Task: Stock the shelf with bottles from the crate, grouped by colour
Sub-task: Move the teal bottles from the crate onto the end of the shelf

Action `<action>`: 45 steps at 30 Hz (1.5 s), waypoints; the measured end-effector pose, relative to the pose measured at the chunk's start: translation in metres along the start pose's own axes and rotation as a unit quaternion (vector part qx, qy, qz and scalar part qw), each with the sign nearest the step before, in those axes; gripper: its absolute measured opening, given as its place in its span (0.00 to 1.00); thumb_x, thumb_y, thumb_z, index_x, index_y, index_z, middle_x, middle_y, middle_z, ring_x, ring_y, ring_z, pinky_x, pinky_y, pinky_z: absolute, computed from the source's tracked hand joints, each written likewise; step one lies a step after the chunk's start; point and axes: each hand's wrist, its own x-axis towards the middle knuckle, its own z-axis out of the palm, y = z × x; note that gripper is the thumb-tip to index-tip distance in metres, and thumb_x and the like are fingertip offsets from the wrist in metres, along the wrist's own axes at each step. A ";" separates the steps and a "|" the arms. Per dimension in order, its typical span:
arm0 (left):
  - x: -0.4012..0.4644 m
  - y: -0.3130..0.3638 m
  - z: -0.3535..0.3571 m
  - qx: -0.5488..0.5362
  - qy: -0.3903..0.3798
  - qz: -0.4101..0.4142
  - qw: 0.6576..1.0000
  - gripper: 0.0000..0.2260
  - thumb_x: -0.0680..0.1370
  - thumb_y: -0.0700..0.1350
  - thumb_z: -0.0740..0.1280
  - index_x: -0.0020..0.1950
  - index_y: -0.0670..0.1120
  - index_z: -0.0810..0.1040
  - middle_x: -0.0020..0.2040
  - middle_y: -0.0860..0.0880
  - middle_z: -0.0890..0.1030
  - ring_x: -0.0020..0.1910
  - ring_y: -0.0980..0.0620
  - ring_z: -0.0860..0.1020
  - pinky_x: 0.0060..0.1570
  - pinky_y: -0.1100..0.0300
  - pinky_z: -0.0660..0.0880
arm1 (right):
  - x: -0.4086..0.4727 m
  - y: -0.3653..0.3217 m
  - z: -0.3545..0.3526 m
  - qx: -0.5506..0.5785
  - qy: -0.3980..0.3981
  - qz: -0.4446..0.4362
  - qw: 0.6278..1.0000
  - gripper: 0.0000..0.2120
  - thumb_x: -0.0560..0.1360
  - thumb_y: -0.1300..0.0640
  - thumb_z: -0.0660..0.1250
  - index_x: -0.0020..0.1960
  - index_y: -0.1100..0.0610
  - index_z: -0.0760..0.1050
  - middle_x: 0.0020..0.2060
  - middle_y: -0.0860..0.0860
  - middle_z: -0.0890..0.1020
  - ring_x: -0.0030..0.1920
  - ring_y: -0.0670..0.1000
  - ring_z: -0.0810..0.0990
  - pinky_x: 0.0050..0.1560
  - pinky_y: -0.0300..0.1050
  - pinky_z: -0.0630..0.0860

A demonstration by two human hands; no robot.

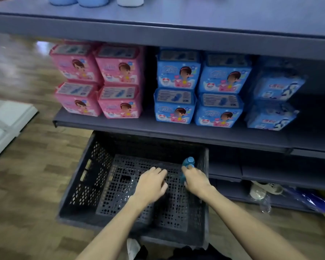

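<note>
Head view: the right hand [195, 180] reaches into the dark crate [79, 177] and its fingers curl round a blue bottle [188, 163] standing against the crate's right wall, near the far corner; the cap end shows above the knuckles and the body is mostly hidden behind the hand. No other bottle is plain on the crate floor, so this looks like the last one. To do the step well, the grip should sit firm round the body rather than the cap, and the bottle should come straight up clear of the wall and of the shelf edge overhanging the crate's far side. It then belongs with the blue bottles [77, 0] on the top shelf [214, 17], left of the white one [129, 1].

The left hand [151, 182] hovers palm down over the middle of the crate, fingers relaxed and slightly bent, holding nothing. Both forearms stretch forward and downward, near each other.
</note>
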 end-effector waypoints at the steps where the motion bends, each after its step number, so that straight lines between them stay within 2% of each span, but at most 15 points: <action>1: -0.001 -0.002 0.001 -0.009 0.004 -0.015 1.000 0.09 0.77 0.49 0.60 0.54 0.47 0.74 0.47 0.50 0.78 0.50 0.50 0.74 0.45 0.58 0.72 | 0.005 -0.003 0.002 -0.021 -0.005 0.011 1.000 0.22 0.77 0.65 0.62 0.70 0.59 0.65 0.60 0.59 0.75 0.58 0.61 0.78 0.48 0.53 0.77; 3: -0.003 -0.005 0.003 -0.015 0.005 -0.035 0.999 0.10 0.78 0.50 0.60 0.55 0.47 0.74 0.49 0.50 0.78 0.51 0.50 0.74 0.46 0.58 0.72 | 0.017 -0.005 0.007 -0.059 -0.015 0.035 0.998 0.24 0.77 0.68 0.62 0.71 0.61 0.65 0.62 0.60 0.75 0.59 0.60 0.78 0.49 0.52 0.78; 6: -0.005 -0.008 0.008 -0.009 -0.001 -0.048 0.999 0.09 0.79 0.50 0.60 0.55 0.47 0.72 0.49 0.50 0.77 0.51 0.49 0.73 0.45 0.59 0.70 | 0.032 -0.005 0.016 -0.093 -0.044 0.048 0.994 0.20 0.78 0.70 0.59 0.70 0.64 0.68 0.64 0.60 0.76 0.61 0.59 0.79 0.53 0.51 0.79; 13: -0.010 -0.003 0.023 -0.015 -0.021 -0.092 0.995 0.11 0.78 0.50 0.60 0.57 0.47 0.73 0.52 0.50 0.78 0.54 0.50 0.73 0.46 0.58 0.71 | 0.056 -0.007 0.028 -0.169 -0.046 0.008 0.985 0.18 0.79 0.72 0.57 0.68 0.66 0.72 0.66 0.63 0.74 0.59 0.57 0.80 0.50 0.48 0.79; 17: -0.012 0.000 0.031 -0.016 -0.039 -0.110 0.993 0.10 0.78 0.50 0.60 0.57 0.47 0.72 0.53 0.50 0.78 0.55 0.49 0.73 0.49 0.57 0.72 | 0.066 -0.007 0.024 -0.195 -0.041 -0.010 0.980 0.16 0.79 0.70 0.59 0.64 0.62 0.76 0.62 0.59 0.78 0.58 0.56 0.81 0.48 0.47 0.79; 25: -0.007 0.007 0.042 -0.024 -0.062 -0.107 0.992 0.10 0.77 0.49 0.61 0.56 0.48 0.73 0.54 0.50 0.79 0.56 0.49 0.73 0.51 0.55 0.74 | 0.074 -0.011 0.030 -0.201 -0.029 0.005 0.979 0.13 0.78 0.69 0.61 0.58 0.59 0.79 0.58 0.56 0.81 0.57 0.53 0.81 0.45 0.45 0.77; 31: -0.006 0.019 0.050 -0.030 -0.084 -0.089 0.992 0.12 0.77 0.49 0.61 0.58 0.47 0.72 0.55 0.49 0.78 0.57 0.48 0.73 0.53 0.53 0.73 | 0.071 -0.004 0.037 -0.200 -0.004 -0.010 0.980 0.15 0.79 0.69 0.58 0.60 0.60 0.78 0.59 0.57 0.81 0.57 0.54 0.81 0.51 0.45 0.78; 39: -0.017 0.020 0.048 -0.048 -0.067 -0.078 0.994 0.11 0.78 0.49 0.59 0.58 0.48 0.72 0.56 0.49 0.78 0.56 0.50 0.74 0.54 0.56 0.72 | 0.066 -0.009 0.050 -0.287 0.009 -0.055 0.956 0.14 0.79 0.70 0.57 0.59 0.63 0.77 0.57 0.61 0.79 0.54 0.55 0.81 0.47 0.43 0.75; 45: -0.031 0.014 0.047 -0.051 -0.041 -0.084 0.994 0.09 0.77 0.48 0.60 0.55 0.49 0.73 0.54 0.51 0.79 0.55 0.52 0.75 0.52 0.58 0.72 | 0.064 -0.007 0.043 -0.279 -0.011 -0.052 0.959 0.13 0.79 0.69 0.59 0.57 0.59 0.78 0.55 0.55 0.82 0.54 0.54 0.82 0.47 0.45 0.75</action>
